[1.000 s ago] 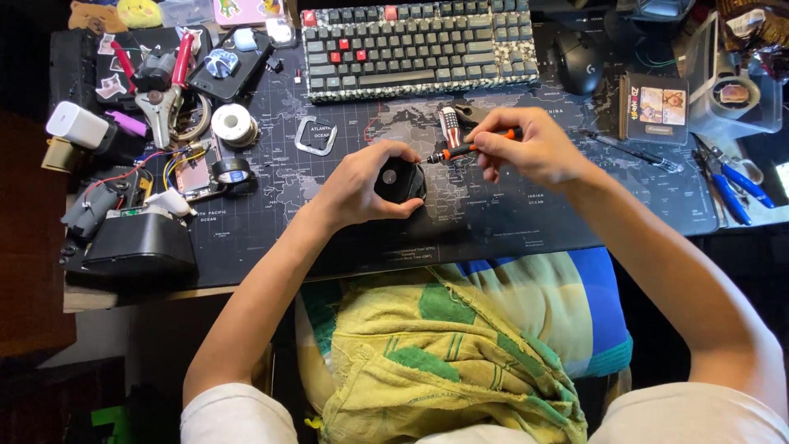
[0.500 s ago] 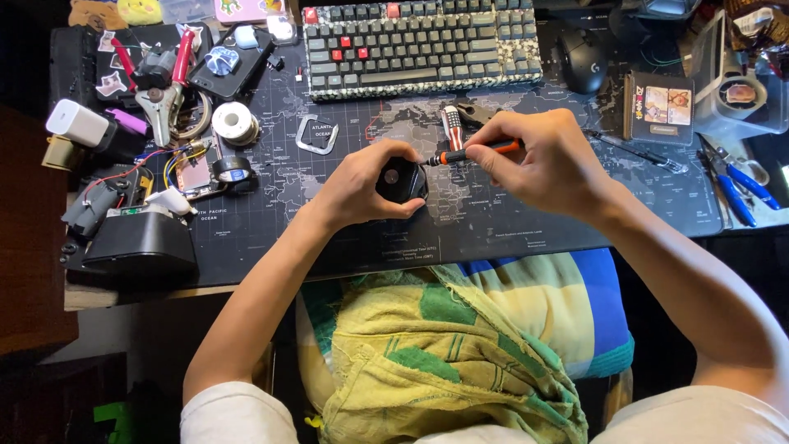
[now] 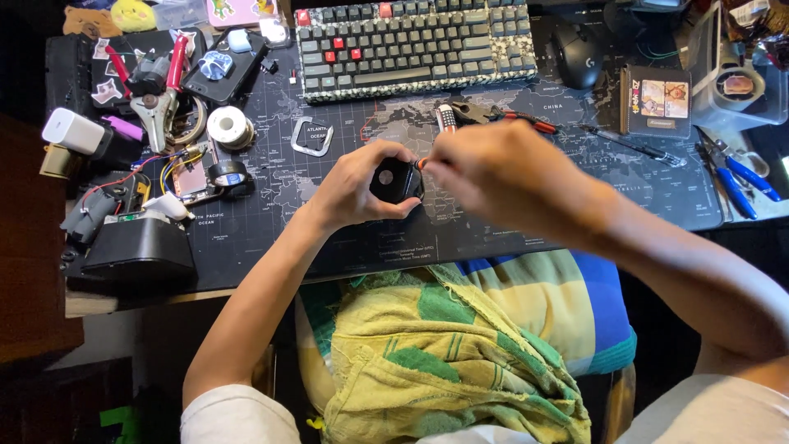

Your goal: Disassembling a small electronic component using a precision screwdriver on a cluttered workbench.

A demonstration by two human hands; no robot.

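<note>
My left hand (image 3: pixel 355 187) grips a small round black part (image 3: pixel 394 181) with a pale centre, held on the dark desk mat (image 3: pixel 493 222). My right hand (image 3: pixel 493 168) is closed around an orange-handled screwdriver; only its orange tip (image 3: pixel 422 163) shows, right at the black part's edge. The rest of the tool is hidden under my fingers.
A keyboard (image 3: pixel 411 45) and black mouse (image 3: pixel 575 53) lie at the back. Pliers (image 3: pixel 514 115), a thin tool (image 3: pixel 633 146) and blue-handled cutters (image 3: pixel 740 174) sit to the right. Tape rolls (image 3: pixel 226 127), wires and a black box (image 3: pixel 136 251) crowd the left. A green-yellow cloth (image 3: pixel 436 362) covers my lap.
My right hand has moved left with the screwdriver, bringing its tip up to the black part. My left hand has kept the part in place.
</note>
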